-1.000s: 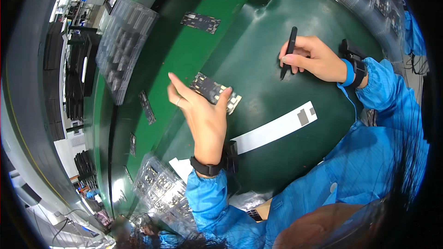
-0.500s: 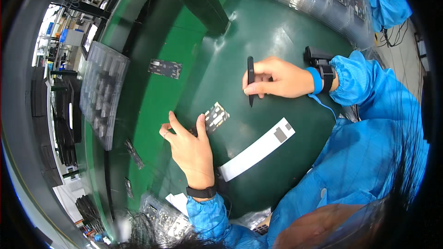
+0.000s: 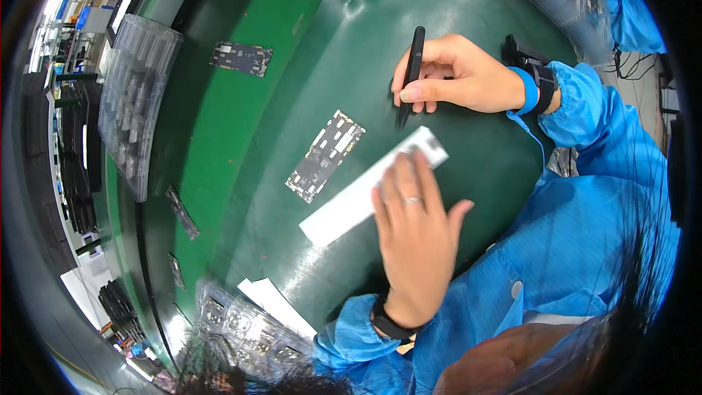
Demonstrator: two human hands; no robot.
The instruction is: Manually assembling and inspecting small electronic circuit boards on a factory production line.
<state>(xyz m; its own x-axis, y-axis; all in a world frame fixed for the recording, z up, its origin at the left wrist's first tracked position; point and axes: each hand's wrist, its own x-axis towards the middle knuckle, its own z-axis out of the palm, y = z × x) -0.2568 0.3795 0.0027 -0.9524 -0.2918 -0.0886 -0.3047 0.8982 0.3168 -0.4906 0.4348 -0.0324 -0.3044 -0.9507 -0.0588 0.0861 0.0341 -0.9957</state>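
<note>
Big green worktop (image 3: 241,132) fills most of the scene, with a clear plastic tray (image 3: 135,102) of parts along its far left side. Nearer the middle lies a long white strip (image 3: 344,205) — the left hand (image 3: 413,238) rests flat on its right end, fingers spread, grip wide open and holding nothing. Just left of the strip sits a small circuit board (image 3: 325,155). The right hand (image 3: 457,77) has its grip closed round a black pen-like tool (image 3: 411,73), tip down near the strip's far end.
</note>
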